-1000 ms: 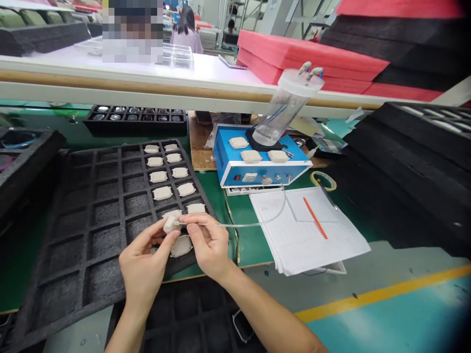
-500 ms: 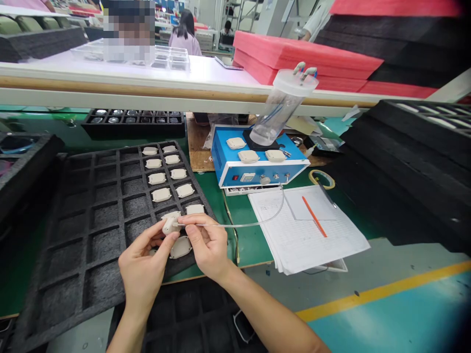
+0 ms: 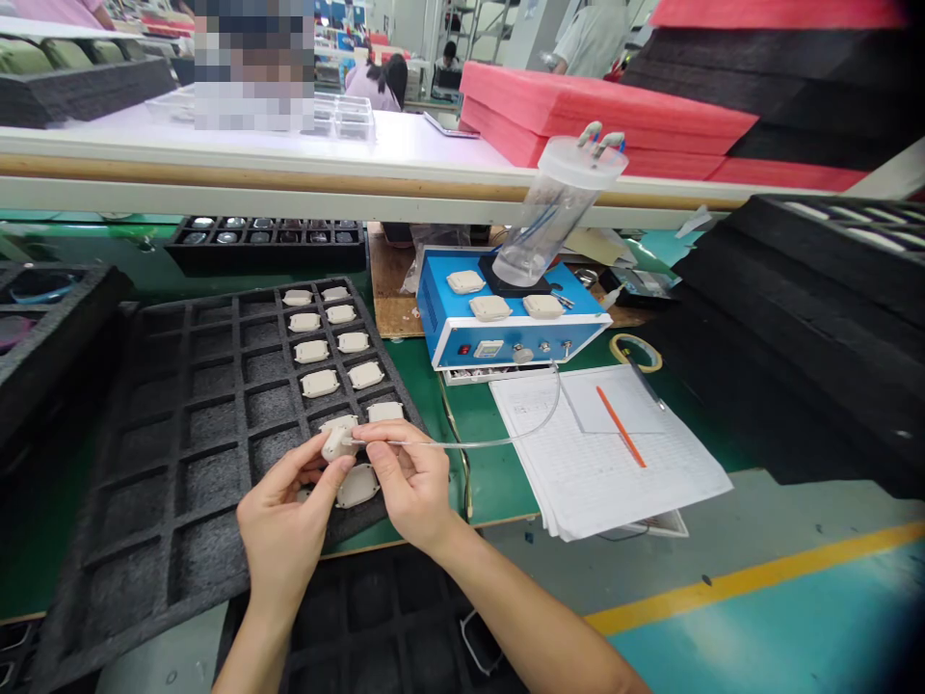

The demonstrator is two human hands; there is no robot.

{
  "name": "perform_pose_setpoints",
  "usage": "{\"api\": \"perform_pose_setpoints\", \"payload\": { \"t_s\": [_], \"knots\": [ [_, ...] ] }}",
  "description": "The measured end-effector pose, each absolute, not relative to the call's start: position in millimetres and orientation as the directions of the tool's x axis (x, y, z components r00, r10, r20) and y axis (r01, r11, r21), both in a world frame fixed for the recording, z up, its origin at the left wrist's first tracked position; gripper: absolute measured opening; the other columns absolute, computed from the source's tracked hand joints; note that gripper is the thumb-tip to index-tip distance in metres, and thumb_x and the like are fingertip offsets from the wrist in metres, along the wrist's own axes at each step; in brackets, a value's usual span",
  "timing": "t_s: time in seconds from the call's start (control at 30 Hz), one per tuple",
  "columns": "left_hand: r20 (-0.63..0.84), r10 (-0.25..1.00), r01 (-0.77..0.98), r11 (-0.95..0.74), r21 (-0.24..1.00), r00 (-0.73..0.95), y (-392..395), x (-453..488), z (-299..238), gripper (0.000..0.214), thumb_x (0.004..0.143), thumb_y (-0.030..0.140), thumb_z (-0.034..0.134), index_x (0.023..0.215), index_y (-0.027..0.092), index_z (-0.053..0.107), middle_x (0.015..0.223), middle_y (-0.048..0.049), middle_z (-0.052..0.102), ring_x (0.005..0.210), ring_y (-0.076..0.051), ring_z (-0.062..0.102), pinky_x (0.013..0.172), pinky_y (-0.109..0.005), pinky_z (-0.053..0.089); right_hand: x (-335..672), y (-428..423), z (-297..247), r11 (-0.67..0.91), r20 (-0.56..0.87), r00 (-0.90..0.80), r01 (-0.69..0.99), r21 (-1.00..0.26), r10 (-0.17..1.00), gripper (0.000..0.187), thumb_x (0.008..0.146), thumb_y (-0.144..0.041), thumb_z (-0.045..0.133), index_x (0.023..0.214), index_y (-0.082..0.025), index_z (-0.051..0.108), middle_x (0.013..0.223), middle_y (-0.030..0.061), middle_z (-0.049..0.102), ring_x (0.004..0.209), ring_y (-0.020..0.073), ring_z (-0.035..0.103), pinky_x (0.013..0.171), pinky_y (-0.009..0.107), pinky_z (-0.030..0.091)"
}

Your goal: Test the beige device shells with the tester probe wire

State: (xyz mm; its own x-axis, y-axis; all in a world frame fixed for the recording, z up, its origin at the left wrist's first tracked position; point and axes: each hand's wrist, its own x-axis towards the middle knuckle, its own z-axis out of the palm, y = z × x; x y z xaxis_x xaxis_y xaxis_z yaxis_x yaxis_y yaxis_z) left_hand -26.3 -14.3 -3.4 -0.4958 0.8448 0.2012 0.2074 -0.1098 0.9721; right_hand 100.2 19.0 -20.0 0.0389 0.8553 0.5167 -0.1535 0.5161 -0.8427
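My left hand [image 3: 289, 516] pinches a small beige plastic housing [image 3: 337, 443], held on edge above the tray. In my right hand [image 3: 413, 482] the end of a thin clear tube [image 3: 473, 444] is gripped, its tip against the side of the housing; whether it sits inside a hole is too small to tell. The tube curves back to the front of a blue machine [image 3: 448, 328] that bears a tilted clear cylinder [image 3: 539, 217]. Under my hands lies a black foam tray [image 3: 209, 516], with beige housings like the held one in its right-hand columns.
Three beige housings [image 3: 490, 307] rest on the machine. Written sheets [image 3: 556, 482] with an orange stick [image 3: 620, 426] lie to the right, near a tape roll [image 3: 636, 353]. Black foam stacks [image 3: 780, 337] rise at far right. A shelf [image 3: 289, 204] crosses the back; people sit beyond it.
My hands hold the same pose, tube tip against the housing. The whole view has shifted slightly. In the background, a person in pink has leaned over.
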Motion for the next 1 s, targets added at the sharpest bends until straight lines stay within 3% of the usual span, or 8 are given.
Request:
{"api": "perform_pose_setpoints", "payload": {
  "t_s": [0.37,0.53,0.67,0.73,0.87,1.0],
  "knots": [
    [0.218,0.85,0.22,-0.124,0.968,-0.48,-14,-28,-5,0.04,0.071,0.036,0.089,0.106,0.018,0.082,0.097,-0.0067,0.082,0.075,-0.018,0.073,0.072,-0.028,0.061,100,19,-24,0.506,0.507,0.035,-0.136,-0.852,0.861,0.016,0.098,-0.023,0.061,0.102,-0.025,0.077,0.1,0.0067,0.079,0.095,0.0198,0.076,0.087,0.033,0.062],
    [0.155,0.883,0.08,-0.133,0.988,-0.444,-15,-32,-3,0.041,0.083,0.043,0.079,0.112,0.015,0.078,0.104,-0.0099,0.08,0.087,-0.021,0.075,0.075,-0.028,0.06,105,16,-16,0.421,0.427,-0.035,-0.118,-0.899,0.903,0.031,0.093,-0.026,0.065,0.123,-0.023,0.07,0.116,0.0101,0.076,0.101,0.0208,0.075,0.083,0.033,0.063],
    [0.124,0.927,0.042,-0.116,0.992,-0.355,-20,-40,3,0.041,0.085,0.045,0.076,0.114,0.015,0.077,0.104,-0.0104,0.079,0.088,-0.02,0.073,0.076,-0.028,0.059,112,18,-1,0.435,0.402,-0.233,0.114,-0.893,0.886,0.015,0.09,-0.022,0.065,0.097,-0.021,0.079,0.091,0.0057,0.079,0.077,0.0173,0.071,0.064,0.027,0.056],
    [0.121,0.937,0.059,-0.107,0.992,-0.327,-25,-41,8,0.041,0.086,0.045,0.075,0.115,0.016,0.076,0.103,-0.0101,0.079,0.089,-0.02,0.073,0.079,-0.029,0.058,116,17,7,0.458,0.4,-0.288,0.172,-0.872,0.87,0.016,0.09,-0.021,0.064,0.089,-0.021,0.08,0.081,0.0044,0.078,0.067,0.0157,0.066,0.059,0.027,0.051],
    [0.104,0.959,0.126,-0.073,0.989,-0.265,-40,-43,18,0.039,0.088,0.041,0.072,0.118,0.017,0.077,0.109,-0.0102,0.079,0.096,-0.022,0.073,0.086,-0.031,0.058,124,12,16,0.478,0.376,-0.369,0.239,-0.845,0.85,0.018,0.089,-0.021,0.064,0.085,-0.02,0.082,0.074,0.0035,0.076,0.059,0.0146,0.062,0.054,0.027,0.046],
    [0.089,0.959,0.192,-0.037,0.981,-0.268,-61,-44,19,0.034,0.087,0.036,0.073,0.116,0.02,0.08,0.108,-0.0096,0.079,0.093,-0.023,0.073,0.083,-0.031,0.058,127,2,19,0.442,0.304,-0.444,0.25,-0.861,0.843,0.018,0.087,-0.021,0.064,0.087,-0.021,0.082,0.072,0.0024,0.077,0.054,0.013,0.06,0.052,0.025,0.043]
  ]
}}
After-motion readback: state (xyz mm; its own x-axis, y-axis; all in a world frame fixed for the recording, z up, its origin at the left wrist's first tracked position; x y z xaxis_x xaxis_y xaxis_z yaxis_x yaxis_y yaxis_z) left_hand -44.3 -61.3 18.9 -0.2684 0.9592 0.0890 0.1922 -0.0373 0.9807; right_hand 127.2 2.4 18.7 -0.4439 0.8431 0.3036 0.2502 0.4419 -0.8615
